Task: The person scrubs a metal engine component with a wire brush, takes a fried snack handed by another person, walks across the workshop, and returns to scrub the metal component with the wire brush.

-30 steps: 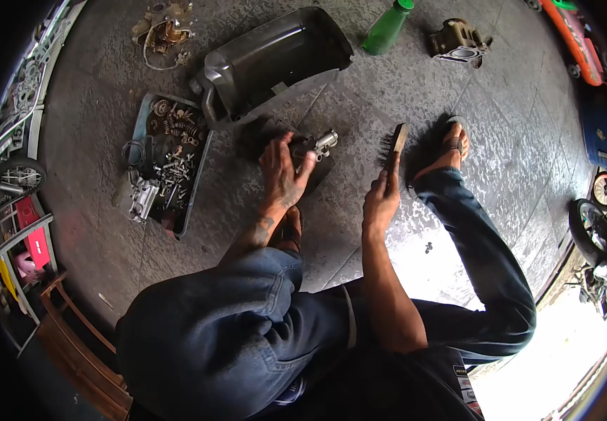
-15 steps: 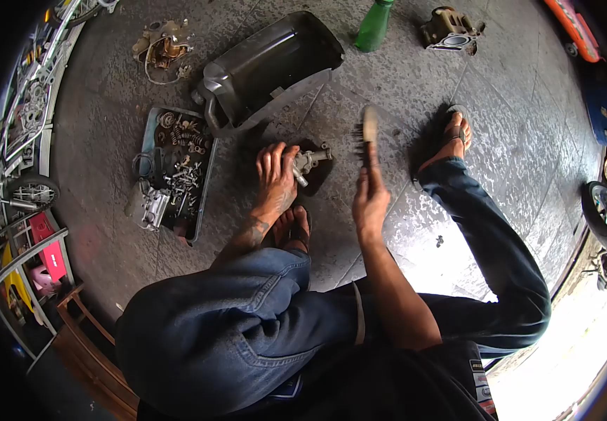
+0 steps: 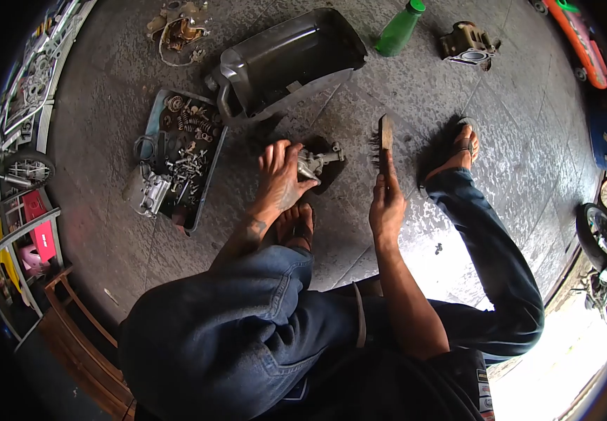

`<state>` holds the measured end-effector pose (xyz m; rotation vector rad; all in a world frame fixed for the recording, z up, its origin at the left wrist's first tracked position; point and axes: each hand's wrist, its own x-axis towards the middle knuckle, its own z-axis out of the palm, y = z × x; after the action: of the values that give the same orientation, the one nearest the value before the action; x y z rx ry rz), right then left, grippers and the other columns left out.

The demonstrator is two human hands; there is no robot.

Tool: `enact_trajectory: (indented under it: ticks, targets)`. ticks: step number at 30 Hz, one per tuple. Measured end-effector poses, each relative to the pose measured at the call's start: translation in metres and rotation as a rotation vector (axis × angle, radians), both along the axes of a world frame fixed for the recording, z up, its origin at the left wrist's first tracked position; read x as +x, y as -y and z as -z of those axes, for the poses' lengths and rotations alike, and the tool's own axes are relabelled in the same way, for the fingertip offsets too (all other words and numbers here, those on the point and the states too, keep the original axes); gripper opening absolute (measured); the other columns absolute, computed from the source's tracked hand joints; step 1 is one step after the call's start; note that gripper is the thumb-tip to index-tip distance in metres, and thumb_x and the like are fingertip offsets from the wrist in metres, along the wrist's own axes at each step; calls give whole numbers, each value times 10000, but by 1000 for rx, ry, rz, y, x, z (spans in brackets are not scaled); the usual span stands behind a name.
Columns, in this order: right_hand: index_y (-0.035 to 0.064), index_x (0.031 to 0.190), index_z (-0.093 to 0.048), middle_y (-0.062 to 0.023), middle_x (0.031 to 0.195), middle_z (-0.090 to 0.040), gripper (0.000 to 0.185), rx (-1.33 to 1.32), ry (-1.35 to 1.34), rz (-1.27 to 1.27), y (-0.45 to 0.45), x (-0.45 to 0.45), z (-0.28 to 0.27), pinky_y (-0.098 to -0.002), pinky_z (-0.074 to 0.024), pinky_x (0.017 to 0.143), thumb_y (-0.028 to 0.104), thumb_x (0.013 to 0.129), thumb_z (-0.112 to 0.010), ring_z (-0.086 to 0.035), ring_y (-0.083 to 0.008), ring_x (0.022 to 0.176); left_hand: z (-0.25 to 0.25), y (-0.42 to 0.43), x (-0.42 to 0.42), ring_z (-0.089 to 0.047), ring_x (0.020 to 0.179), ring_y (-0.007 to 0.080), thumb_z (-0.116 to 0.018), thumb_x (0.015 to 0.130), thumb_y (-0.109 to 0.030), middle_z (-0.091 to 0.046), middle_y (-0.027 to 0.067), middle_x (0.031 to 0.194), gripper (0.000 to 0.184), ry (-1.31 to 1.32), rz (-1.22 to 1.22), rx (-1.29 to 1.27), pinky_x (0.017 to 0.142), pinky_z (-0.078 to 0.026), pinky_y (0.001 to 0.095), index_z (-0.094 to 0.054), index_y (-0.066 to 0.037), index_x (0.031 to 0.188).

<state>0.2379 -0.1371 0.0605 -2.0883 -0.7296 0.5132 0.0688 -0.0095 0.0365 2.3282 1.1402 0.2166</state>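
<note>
My left hand (image 3: 282, 175) is closed around one side of a grey metal engine part (image 3: 315, 163) just above the floor, above my sandalled foot. A pipe-like end of the part points right, over a dark wet patch. To the right, my right hand (image 3: 388, 214) is wrapped round the handle of a wooden wire brush (image 3: 386, 133). The brush stands nearly upright in view, bristles facing left, apart from the engine part. Left of my left hand lies a tray (image 3: 211, 184) with springs, bolts and other small metal parts.
A cut-open black jerrycan (image 3: 247, 95) lies beyond my hands. Behind stand a green bottle (image 3: 399, 31) and an engine cylinder (image 3: 468, 45). A dirty engine cover (image 3: 177, 35) sits at far left. Racks line the left edge; a motorcycle (image 3: 602, 245) stands at right.
The brush has moved off to the right, away from the engine part, and its motion blur is gone. My left hand has turned the part slightly, its thumb now showing below.
</note>
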Motion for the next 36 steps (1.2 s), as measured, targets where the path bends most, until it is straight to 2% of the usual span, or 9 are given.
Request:
enact_trajectory:
  ticks: [3,18,22,24,28,29,31,33,36]
  targets:
    - [211,1368,-450,-213,1152,-593,417,-50,-89,-30,1,-5,-11,-378,-498,764,138,958,-466,-635,-323,985,-12,0,8,-386,1140,272,-844,591,-324,-430,97,1167,618,-51,-15,105,926,-294,445,-529,-92,1070]
    - [113,1381,-421,-132,1347,-496,403,-127,-276,-1,6,-1,8,-331,-403,992,161,982,-419,-474,-254,1246,22,24,-38,-488,1055,313,-838,616,-159,-482,119,1074,686,243,-165,-135,904,-424,399,-457,-44,1175]
    - [115,1384,-417,-136,1346,-496,405,-148,-292,1,9,-3,11,-339,-413,982,188,986,-415,-482,-267,1239,46,28,-53,-549,899,175,-811,681,-71,-490,87,1040,577,354,-179,-162,757,-482,292,-448,-19,1125]
    - [120,1382,-426,-148,1321,-521,404,-106,-313,13,6,-3,8,-336,-420,968,178,983,-424,-507,-253,1216,44,32,-52,-549,892,156,-815,662,-45,-484,67,1011,514,635,-449,-500,756,-487,286,-490,-15,1059]
    - [125,1424,-364,-161,1351,-493,464,-93,-595,122,-13,-12,-24,-341,-430,945,153,970,-457,-544,-235,1159,-4,33,-47,-542,905,117,-768,715,-11,-491,30,957,550,874,-498,-716,767,-490,278,-402,-41,1125]
    - [141,1450,-303,-56,1010,-450,534,110,-558,99,-19,-16,-26,-263,-350,695,180,953,-496,-444,-129,831,-21,31,-42,-544,922,117,-751,734,-11,-492,30,972,545,925,-489,-744,785,-489,275,-390,-46,1141]
    - [87,1473,-203,-43,1071,-358,685,340,-538,45,-32,-24,-41,-244,-302,738,139,901,-576,-366,-124,889,-52,26,-31,-545,922,116,-751,734,-14,-494,30,975,539,957,-504,-739,790,-487,269,-396,-43,1139]
    - [9,1464,-177,-152,1469,-309,766,408,-644,-12,-47,-31,-70,-305,-333,1033,64,852,-634,-385,-233,1280,-84,15,-18,-548,929,121,-764,726,-32,-498,33,986,525,984,-491,-742,803,-485,266,-421,-41,1123]
    - [-12,1432,-265,-161,1397,-397,748,514,-738,-81,-73,-39,-99,-297,-360,1009,48,814,-682,-434,-212,1224,-122,-3,1,-551,929,125,-779,715,-48,-502,25,976,518,1041,-443,-687,805,-487,276,-438,-44,1106]
